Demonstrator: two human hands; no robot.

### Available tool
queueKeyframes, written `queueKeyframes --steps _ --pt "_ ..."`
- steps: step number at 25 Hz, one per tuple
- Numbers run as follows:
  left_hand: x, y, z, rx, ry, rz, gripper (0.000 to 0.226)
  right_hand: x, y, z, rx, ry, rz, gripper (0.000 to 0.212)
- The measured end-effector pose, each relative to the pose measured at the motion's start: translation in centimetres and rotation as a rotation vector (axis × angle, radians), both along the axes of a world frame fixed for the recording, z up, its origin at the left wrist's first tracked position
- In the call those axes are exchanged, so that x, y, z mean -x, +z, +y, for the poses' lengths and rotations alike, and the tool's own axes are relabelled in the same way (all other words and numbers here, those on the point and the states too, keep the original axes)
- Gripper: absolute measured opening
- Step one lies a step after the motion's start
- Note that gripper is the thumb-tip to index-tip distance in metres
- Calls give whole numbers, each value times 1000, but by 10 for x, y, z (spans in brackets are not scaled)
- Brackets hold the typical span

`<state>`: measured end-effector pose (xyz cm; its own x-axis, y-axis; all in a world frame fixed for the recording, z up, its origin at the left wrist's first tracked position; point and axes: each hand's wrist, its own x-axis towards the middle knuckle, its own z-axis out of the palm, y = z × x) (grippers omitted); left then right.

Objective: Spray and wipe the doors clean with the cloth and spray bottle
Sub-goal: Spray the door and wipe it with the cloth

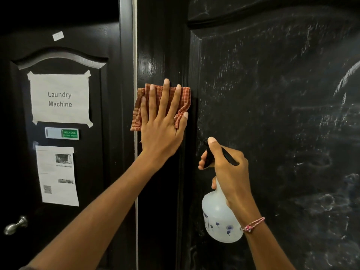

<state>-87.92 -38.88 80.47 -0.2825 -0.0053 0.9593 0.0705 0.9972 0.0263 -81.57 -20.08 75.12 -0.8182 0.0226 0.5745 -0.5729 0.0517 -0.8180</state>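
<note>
Spray bottle [220,217], lower right of frame, is gripped by the right hand [228,164], fingers curled round its black trigger head. It is translucent plastic, probably light, and best held at the neck; its liquid level is unclear. At centre frame, the left hand [161,133] presses spread fingers on the soft, limp cloth [186,96] against the streaked black door [272,94].
</note>
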Motion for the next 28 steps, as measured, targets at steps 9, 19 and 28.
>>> queueKeyframes --steps 9,19,28 --pt "-12 -81 -14 47 26 -60 69 -5 -22 -11 -9 7 -25 52" --pt "3 43 -18 94 16 87 74 -10 135 -5 14 -25 196 55" --pt "19 200 -2 -13 -50 101 77 -1 283 6 -41 -36 238 62"
